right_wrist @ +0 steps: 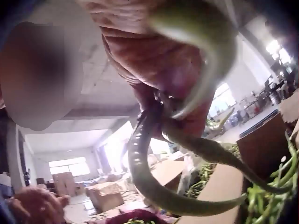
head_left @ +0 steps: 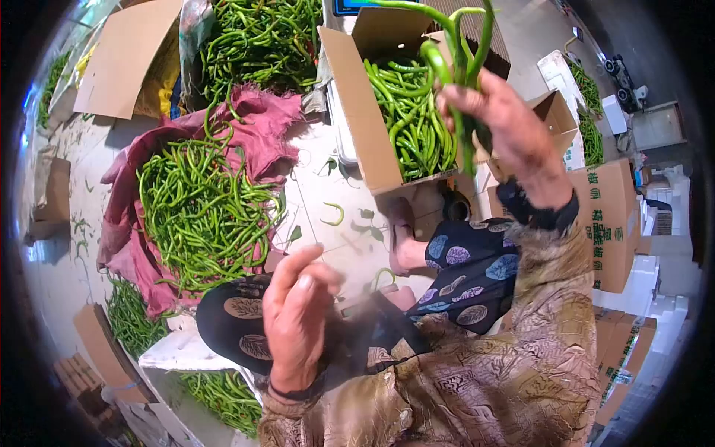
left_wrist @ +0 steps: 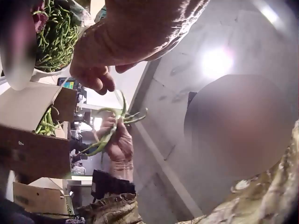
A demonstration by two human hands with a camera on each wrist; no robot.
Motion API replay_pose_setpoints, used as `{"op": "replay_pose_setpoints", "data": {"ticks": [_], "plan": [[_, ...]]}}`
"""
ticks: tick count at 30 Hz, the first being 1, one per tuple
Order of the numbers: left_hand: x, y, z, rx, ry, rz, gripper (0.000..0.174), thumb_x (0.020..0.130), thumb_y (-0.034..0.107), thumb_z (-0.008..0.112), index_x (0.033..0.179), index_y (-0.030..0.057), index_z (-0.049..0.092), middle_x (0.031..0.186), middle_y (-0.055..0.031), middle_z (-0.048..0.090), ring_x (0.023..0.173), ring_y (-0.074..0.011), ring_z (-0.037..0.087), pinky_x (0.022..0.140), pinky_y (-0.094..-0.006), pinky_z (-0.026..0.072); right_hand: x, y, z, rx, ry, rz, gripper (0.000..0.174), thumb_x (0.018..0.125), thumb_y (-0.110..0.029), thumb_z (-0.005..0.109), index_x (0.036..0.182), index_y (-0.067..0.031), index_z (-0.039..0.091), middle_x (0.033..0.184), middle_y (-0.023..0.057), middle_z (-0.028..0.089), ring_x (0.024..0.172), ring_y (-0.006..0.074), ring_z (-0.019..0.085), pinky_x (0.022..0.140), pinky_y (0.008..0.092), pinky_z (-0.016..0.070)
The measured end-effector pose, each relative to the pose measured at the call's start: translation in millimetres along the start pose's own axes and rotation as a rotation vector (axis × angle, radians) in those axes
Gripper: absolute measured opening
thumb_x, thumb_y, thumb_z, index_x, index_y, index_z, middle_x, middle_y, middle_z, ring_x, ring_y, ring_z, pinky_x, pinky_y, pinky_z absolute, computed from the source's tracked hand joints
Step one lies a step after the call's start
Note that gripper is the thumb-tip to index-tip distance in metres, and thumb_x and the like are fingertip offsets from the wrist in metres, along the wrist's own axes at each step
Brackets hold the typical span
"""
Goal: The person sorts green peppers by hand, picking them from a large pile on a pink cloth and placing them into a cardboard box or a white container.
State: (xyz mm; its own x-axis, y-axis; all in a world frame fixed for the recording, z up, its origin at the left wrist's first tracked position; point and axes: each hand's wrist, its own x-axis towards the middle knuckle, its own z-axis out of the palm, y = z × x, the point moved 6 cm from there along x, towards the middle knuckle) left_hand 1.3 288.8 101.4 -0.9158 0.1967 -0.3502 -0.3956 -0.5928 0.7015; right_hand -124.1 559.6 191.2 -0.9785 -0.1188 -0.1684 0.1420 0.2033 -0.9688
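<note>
My right hand is raised over the cardboard box and grips a small bunch of long green chili peppers. The peppers stick out on both sides of the fingers; in the right wrist view a curved pepper hangs below the palm. More green chilies fill much of the box beneath. My left hand hovers above the lap, its fingers loosely bent and nothing between them. From the left wrist view, the right hand appears beyond the left hand.
At the left, a pink cloth sack lies spread under a large heap of chilies. A white foam box with chilies stands by the left knee. Printed cartons are stacked at the right. A loose chili lies on the tiled floor.
</note>
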Motion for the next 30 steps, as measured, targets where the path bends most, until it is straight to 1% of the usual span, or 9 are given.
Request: {"op": "replay_pose_setpoints", "data": {"ticks": [7,9,12,15,16,20,25,28,30], "plan": [[-6.0,81.6,-38.3,0.049,0.06,0.188,0.03,0.092,0.013,0.052,0.115,-0.0057,0.049,0.063,0.003,0.034,0.056,-0.0079,0.035,0.055,-0.0232,0.0329,99.9,84.1,-83.0,-0.214,0.003,0.16,0.042,0.087,-0.021,0.067,0.122,-0.0038,0.052,0.095,0.0016,0.057,0.083,0.0091,0.052,0.075,0.0251,0.0455],[0.7,107.9,-59.9,0.125,0.128,0.22,0.031,0.09,0.013,0.054,0.114,-0.0062,0.05,0.068,0.0004,0.041,0.06,-0.0095,0.039,0.057,-0.0258,0.0353,123.4,114.8,-94.5,-0.451,0.125,0.163,0.07,0.077,-0.034,0.073,0.128,0.0041,0.046,0.119,0.0205,0.055,0.113,0.0285,0.052,0.098,0.038,0.0412],[12.3,134.8,-108.4,0.287,0.329,0.208,0.037,0.09,0.017,0.057,0.119,-0.0055,0.048,0.073,-0.0006,0.044,0.065,-0.0088,0.042,0.062,-0.0238,0.0371,142.9,135.3,-123.4,-0.973,0.294,0.12,0.073,0.076,-0.039,0.068,0.127,0.0075,0.045,0.127,0.0301,0.05,0.122,0.0417,0.046,0.103,0.0448,0.0367],[12.1,147.6,-166.8,0.332,0.37,0.156,0.045,0.091,0.02,0.059,0.129,-0.0023,0.046,0.09,-0.0007,0.057,0.08,-0.0079,0.056,0.07,-0.0197,0.0477,148.1,157.5,-136.3,-1.173,0.196,0.296,0.063,0.079,-0.039,0.064,0.121,0.0055,0.049,0.127,0.0286,0.051,0.122,0.0403,0.046,0.102,0.0462,0.0365],[11.3,147.4,-187.5,0.269,0.382,0.144,0.042,0.092,0.017,0.058,0.129,-0.001,0.047,0.094,-0.0021,0.062,0.083,-0.0088,0.06,0.071,-0.0199,0.0502,149.9,166.2,-136.3,-1.278,0.174,0.088,0.052,0.083,-0.039,0.059,0.11,0.005,0.053,0.117,0.0292,0.057,0.113,0.0421,0.052,0.095,0.048,0.0406],[6.1,124.8,-273.2,0.138,0.522,0.048,0.038,0.091,0.014,0.06,0.125,0.0008,0.051,0.089,-0.0035,0.059,0.081,-0.0131,0.058,0.066,-0.0222,0.0508,146.0,168.7,-107.0,-1.363,0.038,0.237,0.044,0.086,-0.039,0.055,0.097,0.0039,0.059,0.097,0.0301,0.062,0.094,0.046,0.059,0.084,0.0497,0.0467],[-8.8,74.8,-320.2,0.137,0.589,-0.029,0.03,0.091,0.013,0.059,0.118,0.0013,0.055,0.086,-0.0034,0.061,0.074,-0.0132,0.06,0.062,-0.0215,0.0516,143.4,165.1,-125.6,-1.292,0.095,0.346,0.04,0.085,-0.036,0.057,0.101,0.001,0.06,0.099,0.0279,0.063,0.097,0.0441,0.059,0.086,0.0494,0.0458],[-14.3,44.5,-340.7,0.098,0.633,-0.119,0.028,0.091,0.012,0.059,0.117,0.003,0.056,0.083,-0.004,0.061,0.071,-0.0152,0.059,0.058,-0.025,0.0505,143.4,149.1,-112.6,-1.363,0.273,0.073,0.049,0.085,-0.036,0.059,0.12,-0.0011,0.054,0.114,0.0221,0.059,0.107,0.0411,0.055,0.092,0.0477,0.0436],[-12.0,29.6,-333.2,0.14,0.634,-0.176,0.026,0.091,0.012,0.057,0.116,0.0052,0.057,0.079,-0.0036,0.06,0.072,-0.0154,0.059,0.057,-0.0243,0.0479,161.4,127.3,-81.4,-1.241,0.204,-0.137,0.05,0.086,-0.035,0.058,0.123,-0.0023,0.052,0.117,0.0216,0.057,0.111,0.0398,0.053,0.095,0.0464,0.0419]]}}
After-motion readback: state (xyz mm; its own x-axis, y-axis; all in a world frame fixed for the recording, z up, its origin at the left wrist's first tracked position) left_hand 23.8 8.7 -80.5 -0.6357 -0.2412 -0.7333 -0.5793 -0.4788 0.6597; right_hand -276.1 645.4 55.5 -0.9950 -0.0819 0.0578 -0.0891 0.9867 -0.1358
